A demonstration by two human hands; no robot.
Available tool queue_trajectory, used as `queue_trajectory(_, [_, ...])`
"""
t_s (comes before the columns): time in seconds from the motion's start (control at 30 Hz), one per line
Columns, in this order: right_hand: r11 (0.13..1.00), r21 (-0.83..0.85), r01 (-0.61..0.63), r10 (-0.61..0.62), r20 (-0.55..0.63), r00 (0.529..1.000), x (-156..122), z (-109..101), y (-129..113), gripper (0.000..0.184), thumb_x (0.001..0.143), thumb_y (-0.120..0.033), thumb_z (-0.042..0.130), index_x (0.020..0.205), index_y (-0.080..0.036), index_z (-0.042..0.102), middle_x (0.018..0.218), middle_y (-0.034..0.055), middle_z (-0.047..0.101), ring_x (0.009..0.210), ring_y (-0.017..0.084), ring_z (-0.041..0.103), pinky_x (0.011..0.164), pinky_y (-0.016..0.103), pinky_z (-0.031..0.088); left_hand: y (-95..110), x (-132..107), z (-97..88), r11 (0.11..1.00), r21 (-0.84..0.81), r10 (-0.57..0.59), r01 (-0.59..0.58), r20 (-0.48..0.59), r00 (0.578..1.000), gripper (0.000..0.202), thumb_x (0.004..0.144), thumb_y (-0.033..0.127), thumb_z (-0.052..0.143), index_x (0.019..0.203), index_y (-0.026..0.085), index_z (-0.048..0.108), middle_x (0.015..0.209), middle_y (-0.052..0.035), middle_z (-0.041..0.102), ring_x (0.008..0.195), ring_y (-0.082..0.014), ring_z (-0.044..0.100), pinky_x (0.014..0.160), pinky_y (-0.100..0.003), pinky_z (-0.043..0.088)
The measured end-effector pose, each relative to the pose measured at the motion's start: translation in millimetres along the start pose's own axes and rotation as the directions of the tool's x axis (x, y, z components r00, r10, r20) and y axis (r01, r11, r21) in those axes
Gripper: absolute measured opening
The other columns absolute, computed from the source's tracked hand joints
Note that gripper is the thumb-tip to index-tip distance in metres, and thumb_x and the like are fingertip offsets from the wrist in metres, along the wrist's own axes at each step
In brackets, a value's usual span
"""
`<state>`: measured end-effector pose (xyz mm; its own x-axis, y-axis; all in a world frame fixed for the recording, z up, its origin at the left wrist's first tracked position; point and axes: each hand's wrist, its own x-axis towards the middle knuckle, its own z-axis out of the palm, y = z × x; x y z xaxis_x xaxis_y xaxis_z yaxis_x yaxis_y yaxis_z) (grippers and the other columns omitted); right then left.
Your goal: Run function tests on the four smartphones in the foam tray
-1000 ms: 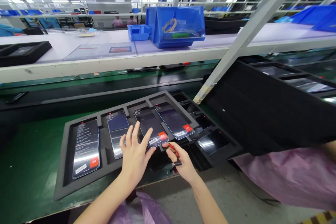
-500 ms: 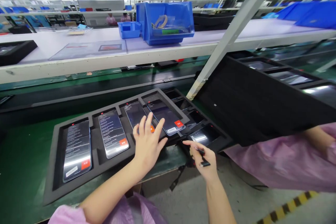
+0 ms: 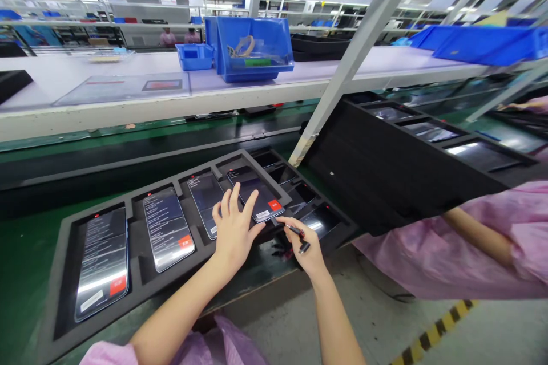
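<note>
A black foam tray (image 3: 141,288) lies on the green belt with several phones in its slots, each screen lit with text and a red sticker at its near end. My left hand (image 3: 233,228) rests with fingers spread on the third phone (image 3: 204,199), fingertips touching the fourth phone (image 3: 257,197). My right hand (image 3: 305,245) is closed on a thin red and black pen-like tool (image 3: 298,235), its forefinger at the near corner of the fourth phone. The tray's right-hand slots (image 3: 319,219) hold dark phones.
A second black tray (image 3: 385,182) with phones sits tilted at the right, held by a co-worker in a pink smock (image 3: 483,239). A white slanted post (image 3: 342,68) rises behind my tray. Blue bins (image 3: 252,48) stand on the white shelf above the belt.
My view has shifted right along the tray. My left hand moved from the third phone toward the fourth. My right hand drew back, then returned to the fourth phone's near corner.
</note>
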<state>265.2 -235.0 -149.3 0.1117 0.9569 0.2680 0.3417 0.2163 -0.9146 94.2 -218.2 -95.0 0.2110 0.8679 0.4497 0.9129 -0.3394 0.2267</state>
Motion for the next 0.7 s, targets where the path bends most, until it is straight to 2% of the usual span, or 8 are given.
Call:
queue_trajectory(0.07, [0.984, 0.138, -0.113, 0.106, 0.053, 0.993, 3, 2, 7, 0.037, 0.082, -0.047, 0.048, 0.085, -0.015, 0.066, 0.047, -0.0049, 0.038, 0.042, 0.007, 0.033, 0.04, 0.021, 0.029, 0, 1, 0.2, 1.0, -0.002, -0.024, 0.024, 0.014, 1.0, 0.062, 0.074, 0.034, 0.066, 0.131, 0.029, 0.043, 0.14, -0.016, 0.036, 0.125, -0.0332, 0.035, 0.093, -0.053, 0.035])
queue_trajectory(0.17, [0.941, 0.267, -0.208, 0.176, 0.141, 0.974, 9, 1, 12, 0.038, 0.077, -0.05, 0.054, 0.082, -0.014, 0.065, 0.045, -0.0078, 0.029, 0.04, 0.005, 0.025, 0.039, 0.021, 0.022, 0, 1, 0.6, 0.999, -0.011, -0.042, 0.043, 0.036, 0.998, 0.063, 0.074, 0.034, 0.067, 0.131, 0.029, 0.041, 0.14, -0.0155, 0.035, 0.126, -0.0331, 0.034, 0.094, -0.054, 0.034])
queue_trajectory(0.3, [0.927, 0.286, -0.242, 0.183, 0.218, 0.959, 16, -9, 9, 0.037, 0.074, -0.048, 0.059, 0.082, -0.013, 0.066, 0.045, -0.0083, 0.028, 0.041, 0.004, 0.022, 0.04, 0.021, 0.018, 2, 3, 2.1, 0.998, -0.033, -0.058, 0.06, 0.037, 0.998, 0.066, 0.073, 0.033, 0.067, 0.133, 0.031, 0.039, 0.142, -0.014, 0.032, 0.128, -0.0326, 0.032, 0.096, -0.053, 0.033])
queue_trajectory(0.43, [0.902, 0.29, -0.32, 0.221, 0.327, 0.919, 3, -21, 12, 0.038, 0.07, -0.046, 0.064, 0.086, -0.012, 0.069, 0.045, -0.0086, 0.026, 0.041, 0.004, 0.02, 0.041, 0.021, 0.015, 6, 15, 6.5, 0.991, -0.06, -0.12, 0.121, 0.015, 0.993, 0.058, 0.079, 0.026, 0.061, 0.133, 0.029, 0.039, 0.143, -0.0145, 0.031, 0.128, -0.0318, 0.032, 0.096, -0.053, 0.033])
queue_trajectory(0.47, [0.886, 0.318, -0.337, 0.235, 0.319, 0.918, -3, -23, 15, 0.038, 0.069, -0.046, 0.065, 0.086, -0.012, 0.069, 0.045, -0.0091, 0.024, 0.041, 0.003, 0.019, 0.04, 0.021, 0.014, 7, 18, 6.9, 0.989, -0.081, -0.121, 0.122, 0.013, 0.993, 0.058, 0.08, 0.024, 0.06, 0.134, 0.028, 0.038, 0.143, -0.0149, 0.03, 0.128, -0.0316, 0.032, 0.096, -0.053, 0.033])
queue_trajectory(0.57, [0.831, 0.467, -0.302, 0.268, 0.141, 0.953, -24, -26, 20, 0.043, 0.063, -0.046, 0.07, 0.093, -0.015, 0.067, 0.048, -0.0102, 0.022, 0.041, 0.003, 0.016, 0.039, 0.02, 0.013, 5, 8, 0.1, 0.979, -0.199, -0.043, 0.048, 0.031, 0.999, 0.066, 0.076, 0.028, 0.064, 0.135, 0.028, 0.035, 0.144, -0.0156, 0.028, 0.128, -0.0311, 0.032, 0.096, -0.052, 0.033])
queue_trajectory(0.63, [0.816, 0.511, -0.269, 0.304, 0.017, 0.953, -35, -25, 18, 0.049, 0.057, -0.042, 0.075, 0.099, -0.018, 0.065, 0.051, -0.0103, 0.025, 0.042, 0.003, 0.016, 0.039, 0.02, 0.014, -3, -16, -14.4, 0.957, -0.288, 0.042, -0.033, 0.025, 0.999, 0.069, 0.075, 0.034, 0.066, 0.135, 0.028, 0.034, 0.143, -0.0151, 0.029, 0.128, -0.0303, 0.032, 0.097, -0.051, 0.035])
queue_trajectory(0.7, [0.826, 0.511, -0.239, 0.348, -0.128, 0.929, -40, -22, 12, 0.049, 0.055, -0.039, 0.078, 0.098, -0.018, 0.064, 0.05, -0.0112, 0.024, 0.041, 0.002, 0.016, 0.038, 0.019, 0.013, -21, -52, -37.0, 0.926, -0.34, 0.161, -0.163, -0.033, 0.986, 0.064, 0.077, 0.035, 0.062, 0.134, 0.03, 0.035, 0.141, -0.0138, 0.033, 0.127, -0.0293, 0.034, 0.096, -0.048, 0.037])
